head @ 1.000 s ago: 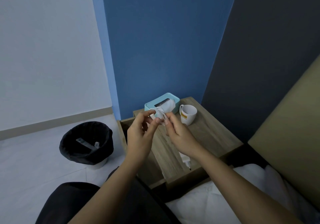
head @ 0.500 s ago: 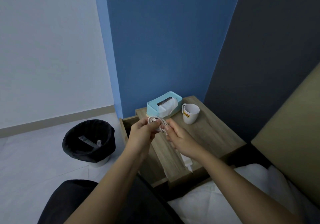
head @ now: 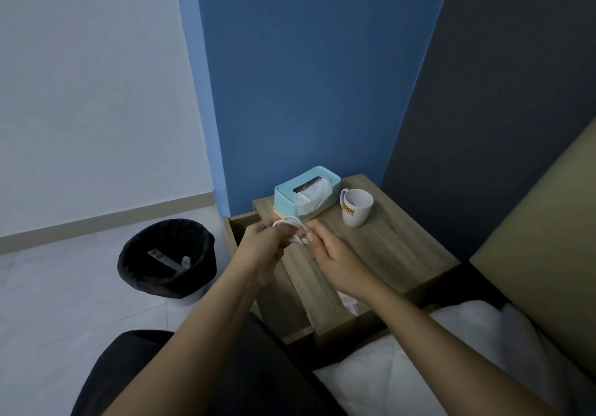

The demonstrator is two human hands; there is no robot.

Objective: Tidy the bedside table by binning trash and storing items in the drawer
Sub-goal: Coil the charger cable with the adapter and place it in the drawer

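Observation:
A white charger cable point(head: 295, 229) is coiled in small loops between both hands, above the left part of the wooden bedside table point(head: 396, 248). My left hand point(head: 263, 253) pinches the coil from the left and my right hand point(head: 335, 264) holds its right side. The white charger plug point(head: 350, 306) hangs below my right wrist at the table's front edge. The drawer point(head: 233, 225) stands pulled open on the table's left side, mostly hidden behind my left hand. A black-lined bin point(head: 167, 259) sits on the floor to the left with some trash in it.
A light blue tissue box point(head: 306, 194) and a white mug point(head: 356, 211) stand at the back of the table. White bedding point(head: 467, 344) and a tan headboard point(head: 548, 254) lie to the right. My dark-clad knee point(head: 135, 373) is at the bottom.
The hands have lowered a little from in front of the tissue box toward the table's left edge, still winding the cable into a tighter coil. The view has shifted slightly.

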